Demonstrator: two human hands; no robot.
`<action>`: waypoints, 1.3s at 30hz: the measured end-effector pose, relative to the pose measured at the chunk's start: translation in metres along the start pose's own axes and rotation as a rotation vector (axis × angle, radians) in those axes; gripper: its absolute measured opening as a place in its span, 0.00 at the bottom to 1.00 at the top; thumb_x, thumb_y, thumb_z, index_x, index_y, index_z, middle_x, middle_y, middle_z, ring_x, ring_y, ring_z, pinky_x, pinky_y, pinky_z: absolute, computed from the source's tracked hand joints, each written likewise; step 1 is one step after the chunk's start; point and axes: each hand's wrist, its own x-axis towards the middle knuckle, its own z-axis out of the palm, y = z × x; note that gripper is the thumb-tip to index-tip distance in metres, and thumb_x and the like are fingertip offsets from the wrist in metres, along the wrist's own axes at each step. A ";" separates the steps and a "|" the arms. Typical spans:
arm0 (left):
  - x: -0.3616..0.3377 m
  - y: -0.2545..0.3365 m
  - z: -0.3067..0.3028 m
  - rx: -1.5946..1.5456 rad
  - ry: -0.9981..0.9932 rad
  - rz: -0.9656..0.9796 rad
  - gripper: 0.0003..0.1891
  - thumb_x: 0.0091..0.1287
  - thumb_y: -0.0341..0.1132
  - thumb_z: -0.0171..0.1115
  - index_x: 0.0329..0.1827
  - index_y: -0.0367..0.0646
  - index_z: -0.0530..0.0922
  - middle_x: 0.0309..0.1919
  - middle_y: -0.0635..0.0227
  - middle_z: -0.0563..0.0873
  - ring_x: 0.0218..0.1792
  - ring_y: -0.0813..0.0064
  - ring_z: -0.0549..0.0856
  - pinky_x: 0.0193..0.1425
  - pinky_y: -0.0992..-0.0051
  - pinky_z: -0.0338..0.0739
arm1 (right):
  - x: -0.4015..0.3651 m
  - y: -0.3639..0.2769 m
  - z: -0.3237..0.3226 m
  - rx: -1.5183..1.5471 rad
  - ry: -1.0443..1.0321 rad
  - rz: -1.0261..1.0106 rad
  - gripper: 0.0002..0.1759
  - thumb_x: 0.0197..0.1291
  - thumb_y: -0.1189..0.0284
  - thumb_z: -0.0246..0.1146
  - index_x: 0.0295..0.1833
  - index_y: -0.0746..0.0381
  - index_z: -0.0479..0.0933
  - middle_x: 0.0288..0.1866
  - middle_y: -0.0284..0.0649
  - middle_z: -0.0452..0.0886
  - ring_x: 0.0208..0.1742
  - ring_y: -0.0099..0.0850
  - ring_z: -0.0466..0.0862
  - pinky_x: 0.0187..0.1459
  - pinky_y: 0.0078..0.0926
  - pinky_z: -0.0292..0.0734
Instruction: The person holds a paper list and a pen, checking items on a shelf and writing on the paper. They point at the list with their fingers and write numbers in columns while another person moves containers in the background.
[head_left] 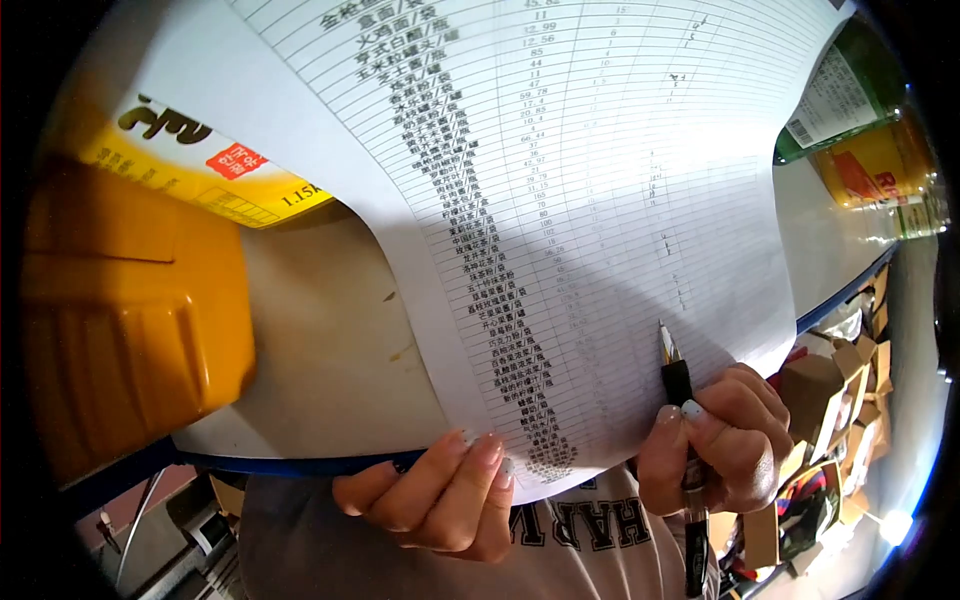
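A large printed sheet of paper fills the middle of the view, curving upward, with rows of Chinese item names, number columns and some handwritten marks. At its lower edge, my left hand grips the paper, fingertips on the printed side; the thumb cannot be made out. My right hand is closed around a black pen by the sheet's lower right edge. The pen's tip points up over the right-hand columns; whether it touches the paper cannot be told.
An orange plastic container and a yellow-and-white package stand on the left of the pale shelf with its blue edge. A green labelled bottle and a yellow-orange jar are at right. Opened cardboard boxes lie lower right.
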 end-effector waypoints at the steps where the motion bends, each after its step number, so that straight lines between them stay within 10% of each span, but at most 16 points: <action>1: 0.000 0.000 -0.002 -0.011 -0.020 -0.002 0.06 0.58 0.40 0.49 0.25 0.54 0.65 0.24 0.87 0.76 0.29 0.90 0.75 0.44 0.74 0.58 | -0.001 0.000 -0.003 -0.004 -0.018 0.011 0.11 0.23 0.81 0.56 0.20 0.58 0.65 0.10 0.31 0.63 0.07 0.22 0.64 0.10 0.15 0.60; 16: 0.000 -0.003 0.000 -0.069 0.011 0.021 0.06 0.57 0.40 0.48 0.23 0.55 0.66 0.24 0.86 0.77 0.28 0.89 0.74 0.42 0.76 0.57 | -0.030 0.021 0.009 0.194 0.420 -0.096 0.10 0.32 0.79 0.59 0.23 0.61 0.64 0.08 0.31 0.61 0.06 0.18 0.56 0.07 0.16 0.49; 39: 0.002 -0.009 -0.003 -0.119 -0.026 0.077 0.08 0.56 0.38 0.50 0.24 0.57 0.78 0.23 0.86 0.79 0.30 0.91 0.77 0.41 0.82 0.58 | -0.087 -0.033 0.014 0.165 0.264 0.145 0.14 0.48 0.77 0.60 0.40 0.62 0.63 0.22 0.37 0.69 0.18 0.21 0.66 0.20 0.21 0.64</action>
